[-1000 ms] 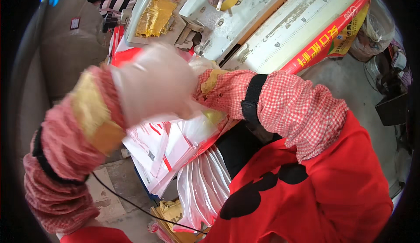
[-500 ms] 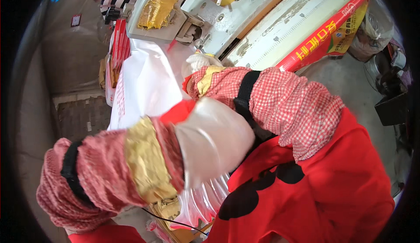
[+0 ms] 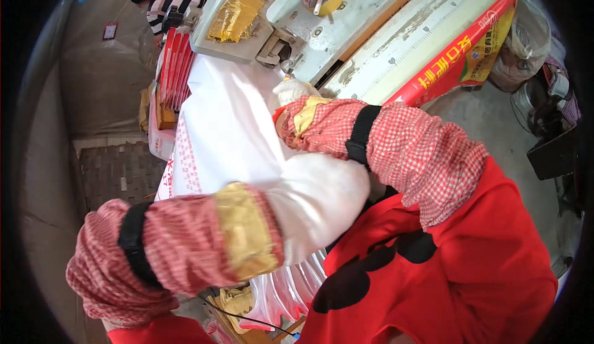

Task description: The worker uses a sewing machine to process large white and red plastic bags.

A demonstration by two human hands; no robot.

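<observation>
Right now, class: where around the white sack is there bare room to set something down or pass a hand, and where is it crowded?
Free: the white sack itself, between the sewing machine and the left hand; also the grey floor beyond the red sack. Crowded: by the needle, where the right hand rests, and the stacked sacks on the left.

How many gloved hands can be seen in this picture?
2. The left hand, in a white glove, is low in the middle over the white sheet. The right hand rests higher on the sheet, beside the machine.
</observation>
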